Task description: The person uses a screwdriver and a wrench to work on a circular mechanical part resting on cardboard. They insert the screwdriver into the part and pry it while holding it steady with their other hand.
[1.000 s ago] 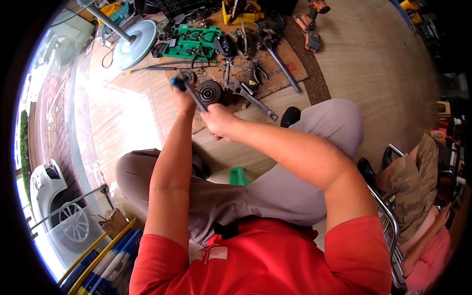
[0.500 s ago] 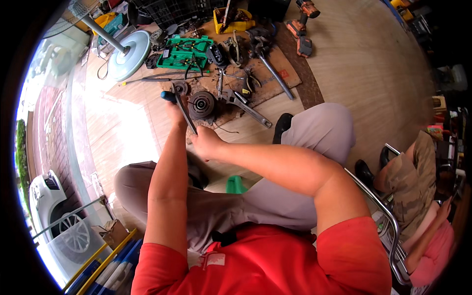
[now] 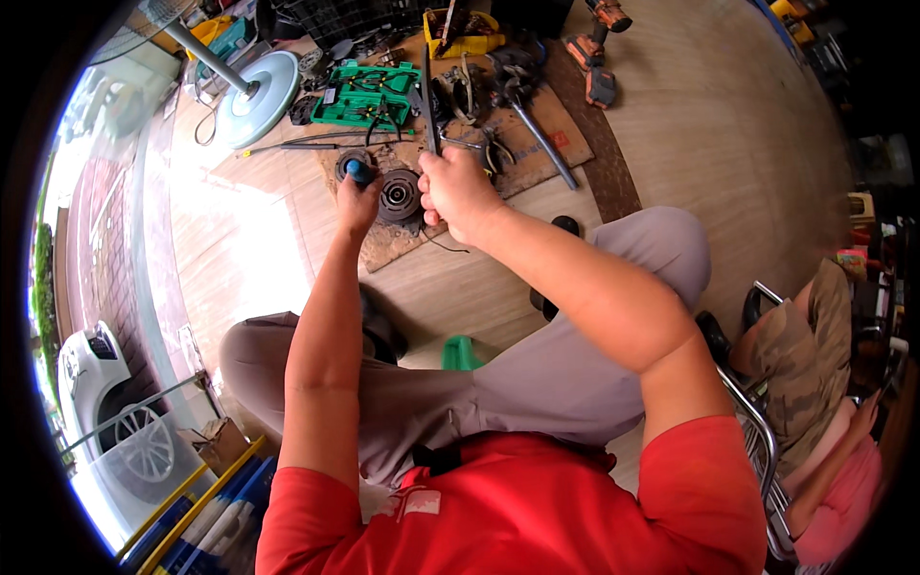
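My left hand (image 3: 356,204) is closed around a tool with a blue handle (image 3: 358,171); the rest of that tool is hidden. Just beside it lies a round, grooved dark metal pulley (image 3: 399,195), with a smaller metal disc (image 3: 353,157) farther off. A long grey metal bar (image 3: 428,101) rises from the fist of my right hand (image 3: 458,195), its far end toward the yellow bin. The bar's kind is unclear. Beyond the right knuckles are pliers (image 3: 496,153), partly covered by my hand.
Several tools lie on a cardboard sheet (image 3: 565,134), among them a green tool case (image 3: 364,96) and a long metal handle (image 3: 544,144). A yellow bin (image 3: 465,38), a cordless drill (image 3: 599,48) and a fan base (image 3: 257,99) stand around it. Another person sits at the right.
My right hand has swung up and to the right with the metal bar, away from my left hand. The left hand has shifted slightly right, its blue handle now tipped toward me.
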The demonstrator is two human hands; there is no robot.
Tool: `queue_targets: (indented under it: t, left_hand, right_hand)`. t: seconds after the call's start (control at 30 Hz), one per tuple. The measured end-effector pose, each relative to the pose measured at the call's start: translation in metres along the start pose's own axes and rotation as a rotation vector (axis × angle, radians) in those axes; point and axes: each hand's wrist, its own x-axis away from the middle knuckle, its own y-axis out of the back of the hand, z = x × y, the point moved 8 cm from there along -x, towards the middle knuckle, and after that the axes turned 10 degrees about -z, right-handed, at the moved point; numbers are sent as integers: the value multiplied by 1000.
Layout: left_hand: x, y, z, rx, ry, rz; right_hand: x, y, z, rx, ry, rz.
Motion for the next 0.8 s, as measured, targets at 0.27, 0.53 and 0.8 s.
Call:
queue_targets:
  t: [0.27,0.53,0.8]
  left_hand:
    - [-1,-2,8,118,137,-89]
    - [6,6,8,39,57,-122]
    - [11,12,5,-28,33,-155]
  right_hand:
    - [3,13,15,-74,12,-12]
    - [6,8,18,-53,27,16]
    - [9,3,15,-53,12,42]
